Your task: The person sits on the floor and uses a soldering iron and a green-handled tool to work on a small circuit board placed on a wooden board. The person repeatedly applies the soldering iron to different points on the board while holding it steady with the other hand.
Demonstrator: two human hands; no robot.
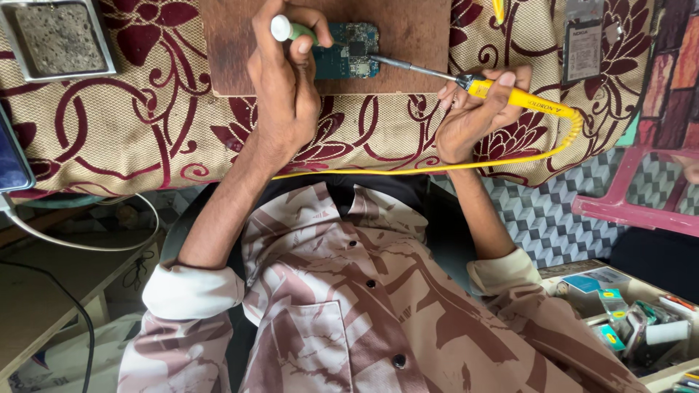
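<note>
A small blue-green circuit board [348, 52] lies on a brown wooden board [408, 40] on a table covered with a cream and maroon floral cloth [145, 124]. My left hand [284, 80] grips a thin tool with a green handle and white cap [285, 29], its tip at the circuit board's left side. My right hand [477, 109] holds a yellow-handled soldering iron [510, 98], whose metal tip [382, 60] touches the circuit board's right edge. Its yellow cord [437, 166] loops along the table's near edge.
A metal tray with a grey sponge [58, 36] sits far left. A phone part [582, 40] lies far right. A pink plastic stool [633, 196] stands at right. A box of small packages [633, 320] is at lower right. A white cable [80, 244] hangs at left.
</note>
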